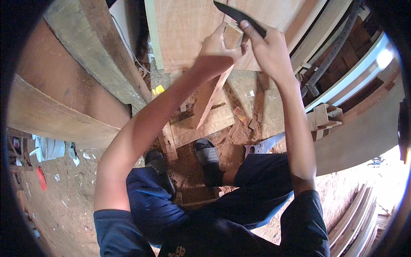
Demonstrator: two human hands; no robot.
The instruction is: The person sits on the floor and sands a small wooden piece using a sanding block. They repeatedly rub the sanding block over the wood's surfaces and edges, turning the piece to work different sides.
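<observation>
My left hand (221, 48) is wrapped around the upper end of a squared wooden post (213, 96), which slants up from the floor. Its pale top face (233, 34) shows between my thumb and fingers. In my right hand (269, 48) is a dark, broad-bladed knife (239, 14), probably a machete, its blade pointing up and to the left. The blade passes close to the post's top; whether it touches cannot be seen. Under the post's lower end lies a flat board (205, 125) on the sawdust-covered floor.
A handsaw (266, 144) lies by my right knee. A large wooden panel (189, 41) rises ahead. Thick timbers (106, 48) flank the left side, near a white bucket (49, 148). Stacked wood strips (356, 221) lie at the lower right, and offcuts (253, 123) litter the floor.
</observation>
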